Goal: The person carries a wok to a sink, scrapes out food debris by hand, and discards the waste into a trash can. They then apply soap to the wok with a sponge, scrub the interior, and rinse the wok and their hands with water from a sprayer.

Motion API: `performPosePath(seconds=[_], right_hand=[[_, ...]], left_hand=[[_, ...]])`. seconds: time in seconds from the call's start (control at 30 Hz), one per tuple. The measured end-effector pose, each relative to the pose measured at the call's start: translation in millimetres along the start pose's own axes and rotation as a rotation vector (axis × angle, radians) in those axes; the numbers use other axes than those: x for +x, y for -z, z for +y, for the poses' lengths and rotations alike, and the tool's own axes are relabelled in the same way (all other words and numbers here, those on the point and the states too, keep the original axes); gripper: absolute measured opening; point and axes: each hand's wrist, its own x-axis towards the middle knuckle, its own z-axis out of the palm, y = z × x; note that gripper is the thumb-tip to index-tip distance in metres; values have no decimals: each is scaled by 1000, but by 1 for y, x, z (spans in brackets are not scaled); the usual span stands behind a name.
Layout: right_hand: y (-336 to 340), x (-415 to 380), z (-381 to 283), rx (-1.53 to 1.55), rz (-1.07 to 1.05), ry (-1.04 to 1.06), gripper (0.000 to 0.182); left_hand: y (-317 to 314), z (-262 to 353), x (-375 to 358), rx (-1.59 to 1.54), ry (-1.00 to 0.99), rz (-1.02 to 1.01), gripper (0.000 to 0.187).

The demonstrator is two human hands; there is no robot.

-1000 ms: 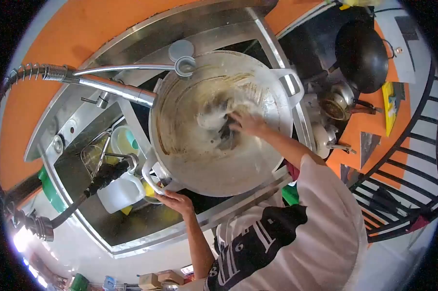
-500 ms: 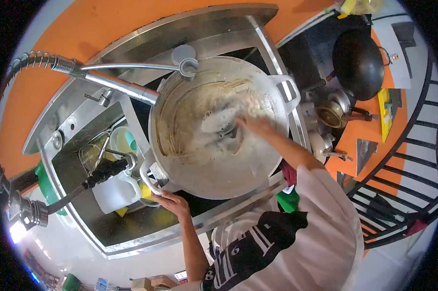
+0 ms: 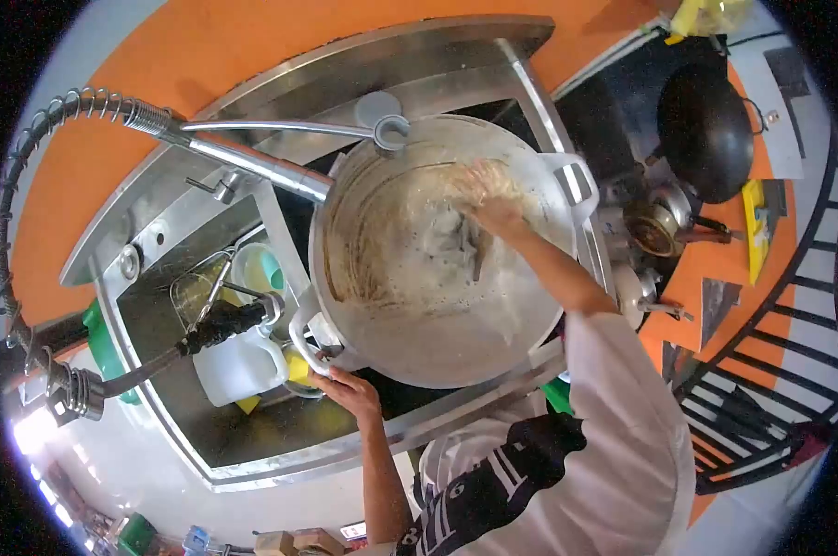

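A big aluminium pot [image 3: 419,357], streaked brown inside, sits over the sink with foamy, cloudy water in its bottom. Deep within it, against the far wall, is my right hand [image 3: 493,211], smeared by motion. Whether it holds a pale scrubber or nothing does not show. My left hand [image 3: 349,391] grips the lower end of the pot's near-left handle [image 3: 303,324] from below, its fingers partly hidden by the handle. A second handle [image 3: 577,185] stands out on the right side.
The spray faucet [image 3: 261,171] reaches over the pot's left rim. In the left basin lie a white jug [image 3: 238,369], a pale bowl [image 3: 252,269] and a wire basket [image 3: 192,295]. A black wok [image 3: 706,134] and small pans [image 3: 651,232] are at the right, beside black railings [image 3: 762,371].
My right hand has moved up and away, toward the pot's far wall. My left hand stays at the handle. The whole view has shifted slightly.
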Motion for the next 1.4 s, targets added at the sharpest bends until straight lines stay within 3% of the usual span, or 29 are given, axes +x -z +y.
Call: performPosePath(seconds=[0.1, 0.17, 0.23, 0.3, 0.37, 0.43, 0.57, 0.67, 0.77, 0.83, 0.9, 0.97, 1.03, 1.1, 1.17, 1.2, 1.3, 1.37, 1.4], right_hand=[[11, 49, -45, -410, 603, 190, 77], [-33, 20, -57, -487, 598, 432, 76], [-36, -41, -39, -468, 174, 527, 76], [-39, -75, 17, -42, -12, 588, 73], [1, -74, 59, -665, 99, 549, 75], [52, -31, 60, -577, 270, 217, 70], [72, 86, 5, -458, 525, 539, 66], [19, 113, -87, -422, 330, 574, 66], [-37, 70, -157, 200, 739, 960, 66], [-52, 12, -158, 78, 377, 777, 66], [-65, -23, -109, 118, 213, 832, 72], [-100, -37, -46, 1111, -149, 708, 70], [-10, -53, -22, 190, -304, 133, 67], [24, -20, -5, -189, 427, 192, 68], [-10, 72, -17, 1264, 571, 569, 63], [-20, 81, -47, 1286, 562, 565, 63], [-20, 104, -134, 78, 917, 528, 55], [-14, 57, -184, 302, 766, 637, 60], [-44, 35, -191, 374, 577, 650, 63]], left_hand=[[-2, -8, -7, 17, -11, 0, 47], [-1, -12, 0, 41, -37, 7, 48], [-1, -11, -3, 23, -35, 36, 48], [4, -8, -2, 36, -15, 38, 47], [9, 10, 1, 4, 114, -92, 57], [5, 7, 1, -12, 61, -54, 51], [0, -6, -3, 73, -14, 29, 44], [1, 0, -1, 37, -6, -20, 48], [-2, -22, -11, 163, 16, 59, 53], [-3, -32, -14, 158, 6, 73, 54], [-5, -30, -9, 149, -2, 87, 56], [-2, -20, -8, 155, 24, 54, 56], [-4, -22, -10, 178, -9, 80, 55], [-6, -16, -9, 210, -41, 116, 54], [-1, 1, -3, 57, 1, 6, 49], [5, -6, -5, -25, 81, -104, 64], [5, -12, -9, 88, 154, -89, 68], [6, -15, -9, 44, 97, -93, 69], [5, -21, -13, 49, 102, -71, 69]])
